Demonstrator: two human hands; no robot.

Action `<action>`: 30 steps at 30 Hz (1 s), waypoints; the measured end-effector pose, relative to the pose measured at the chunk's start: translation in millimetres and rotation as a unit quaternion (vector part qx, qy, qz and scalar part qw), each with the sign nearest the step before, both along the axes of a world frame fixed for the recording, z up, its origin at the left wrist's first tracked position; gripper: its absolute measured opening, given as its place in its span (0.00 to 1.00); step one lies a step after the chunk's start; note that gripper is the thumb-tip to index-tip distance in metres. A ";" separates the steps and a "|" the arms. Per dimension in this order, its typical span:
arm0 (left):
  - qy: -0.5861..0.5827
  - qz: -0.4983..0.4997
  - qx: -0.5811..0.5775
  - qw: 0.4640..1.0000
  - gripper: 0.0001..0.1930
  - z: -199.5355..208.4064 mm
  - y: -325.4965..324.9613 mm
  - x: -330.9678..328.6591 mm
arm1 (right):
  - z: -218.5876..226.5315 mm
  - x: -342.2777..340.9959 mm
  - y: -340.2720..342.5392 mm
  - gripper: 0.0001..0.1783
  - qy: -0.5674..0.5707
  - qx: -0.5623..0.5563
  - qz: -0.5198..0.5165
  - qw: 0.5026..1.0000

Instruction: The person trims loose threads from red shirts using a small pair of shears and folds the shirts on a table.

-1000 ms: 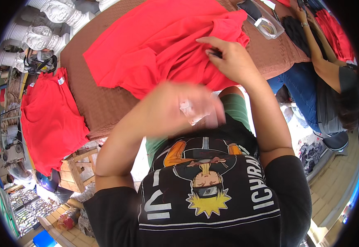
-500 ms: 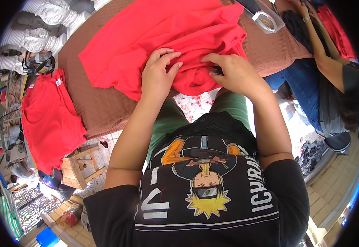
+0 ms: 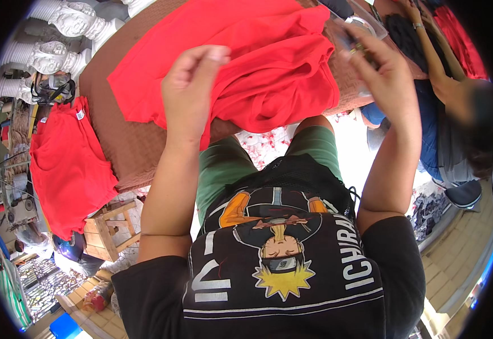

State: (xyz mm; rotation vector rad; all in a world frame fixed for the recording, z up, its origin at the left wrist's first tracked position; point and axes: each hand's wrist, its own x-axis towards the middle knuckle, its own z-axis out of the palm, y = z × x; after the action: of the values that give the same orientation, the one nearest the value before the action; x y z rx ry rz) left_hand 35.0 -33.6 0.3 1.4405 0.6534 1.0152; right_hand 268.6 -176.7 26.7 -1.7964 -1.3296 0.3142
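Note:
A heap of red cloth (image 3: 269, 79) lies bunched on the brown-covered table (image 3: 139, 155), with folds hanging over its near edge. Above the cloth's left part is my left hand (image 3: 189, 87), its thumb and fingers pinched together. Whatever may be between those fingertips is too small to make out. My right hand (image 3: 390, 76) is raised off the cloth, beside the clear plastic box (image 3: 371, 22) at the table's far right. Its fingers curl around a small dark tool (image 3: 358, 47), blurred by motion, so its kind is unclear.
Another red garment (image 3: 68, 164) hangs off to the left, above a wooden stool (image 3: 111, 229). White sculpted busts (image 3: 51, 56) stand at the far left. On the right sits another person (image 3: 455, 107) in blue jeans, with dark cloth (image 3: 405, 39) and red cloth (image 3: 461, 42) nearby.
Both hands have lifted off the red cloth. My left hand moved left and up; my right hand swung right toward the plastic box. The cloth's near edge shifted slightly.

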 end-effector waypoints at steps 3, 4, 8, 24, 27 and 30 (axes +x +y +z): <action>0.223 -0.096 0.188 0.952 0.18 -5.7 -14.6 16.0 | 15.1 3.4 -5.2 0.24 0.040 0.062 -0.034 0.997; 0.291 -0.078 0.289 0.909 0.19 -24.2 -16.0 22.1 | 10.4 3.0 -4.4 0.23 0.040 0.090 -0.032 0.995; 0.373 -0.108 0.209 0.898 0.18 -48.0 1.6 31.2 | 11.8 -1.9 -5.3 0.22 0.014 0.119 -0.025 0.992; 0.101 0.169 -0.162 0.967 0.36 -19.5 116.3 -132.3 | -16.1 20.1 3.7 0.24 0.041 -0.024 -0.116 0.992; 0.105 0.155 -0.148 0.971 0.37 -32.9 97.4 -133.4 | -47.8 33.3 19.1 0.27 0.046 -0.034 -0.076 0.995; 0.136 0.188 -0.173 0.957 0.31 -44.5 100.3 -129.4 | -66.8 28.0 48.1 0.27 -0.020 -0.016 -0.121 0.992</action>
State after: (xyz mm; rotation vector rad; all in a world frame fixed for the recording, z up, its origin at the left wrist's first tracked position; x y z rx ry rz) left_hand -94.4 66.7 -44.2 1.1751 1.2782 0.9360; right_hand 296.6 -128.6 -40.1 -1.9773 -1.1232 0.1682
